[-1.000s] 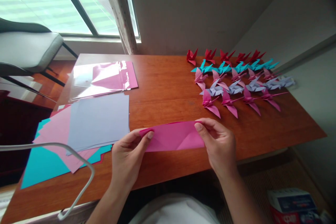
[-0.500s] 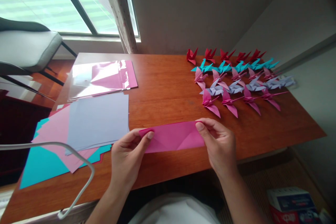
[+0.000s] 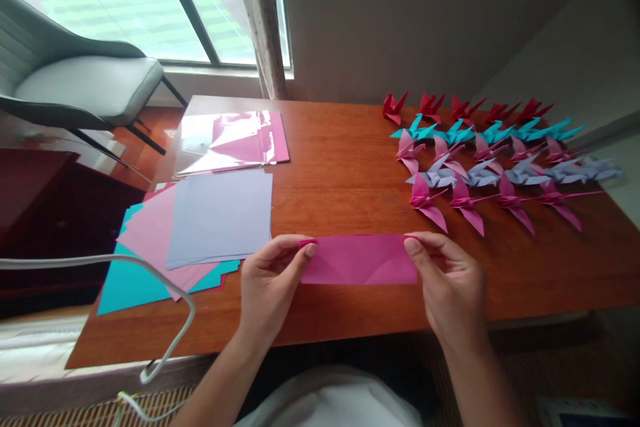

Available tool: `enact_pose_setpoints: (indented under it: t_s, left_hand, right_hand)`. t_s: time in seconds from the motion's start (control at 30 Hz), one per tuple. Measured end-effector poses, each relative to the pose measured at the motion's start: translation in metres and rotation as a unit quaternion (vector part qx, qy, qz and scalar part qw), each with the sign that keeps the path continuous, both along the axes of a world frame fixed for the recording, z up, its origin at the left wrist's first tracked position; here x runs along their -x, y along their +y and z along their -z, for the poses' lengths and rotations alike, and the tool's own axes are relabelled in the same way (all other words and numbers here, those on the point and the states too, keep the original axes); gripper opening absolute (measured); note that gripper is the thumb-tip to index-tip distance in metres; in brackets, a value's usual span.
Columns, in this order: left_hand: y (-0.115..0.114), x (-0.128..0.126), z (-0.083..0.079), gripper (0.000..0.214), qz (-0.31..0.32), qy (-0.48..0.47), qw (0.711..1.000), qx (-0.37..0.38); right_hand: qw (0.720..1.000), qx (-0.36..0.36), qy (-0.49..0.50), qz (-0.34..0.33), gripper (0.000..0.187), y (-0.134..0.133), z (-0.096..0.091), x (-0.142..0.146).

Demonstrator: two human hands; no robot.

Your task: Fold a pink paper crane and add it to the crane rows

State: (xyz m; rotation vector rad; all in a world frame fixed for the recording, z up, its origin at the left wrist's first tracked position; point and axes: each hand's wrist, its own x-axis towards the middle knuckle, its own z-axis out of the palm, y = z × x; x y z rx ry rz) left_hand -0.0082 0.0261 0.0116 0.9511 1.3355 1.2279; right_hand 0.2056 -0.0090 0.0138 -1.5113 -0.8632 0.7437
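A magenta sheet of paper (image 3: 357,260), folded in half into a long strip with diagonal creases, lies near the front edge of the wooden table (image 3: 340,167). My left hand (image 3: 273,283) pinches its left end between thumb and fingers. My right hand (image 3: 447,280) pinches its right end the same way. Both hands are closed on the paper's corners.
Rows of folded paper cranes (image 3: 480,160) in red, teal, pink, lilac and magenta fill the right of the table. Loose sheets (image 3: 200,227) in lilac, pink and teal lie at the left, with a clear packet of paper (image 3: 233,140) behind. A grey chair (image 3: 85,83) stands by the window. A white cable (image 3: 165,347) loops at the front left.
The camera has shifted, so the whole scene sits further right in view. Both hands keep the same pinch on the folded sheet, which looks a little flatter on the table.
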Motion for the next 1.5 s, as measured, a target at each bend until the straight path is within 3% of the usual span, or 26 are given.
enact_pose_setpoints:
  t_s: [0.27,1.27,1.5]
  left_hand:
    - [-0.0015,-0.0016,-0.0073,0.014,0.01,-0.009,1.0,0.02]
    - [0.0,0.0001,-0.0046,0.009,0.031,-0.043,0.998,0.021]
    - [-0.0002,0.0002,-0.0042,0.007,0.035,-0.04,0.998,0.017]
  right_hand:
    - [0.999,0.012,0.004,0.032,0.021,-0.0038,0.0056,-0.0051]
    - [0.999,0.027,0.032,0.031,0.023,-0.0051,0.0046,-0.0084]
    - [0.999,0.018,-0.004,0.03,0.022,-0.0051,0.0081,-0.0097]
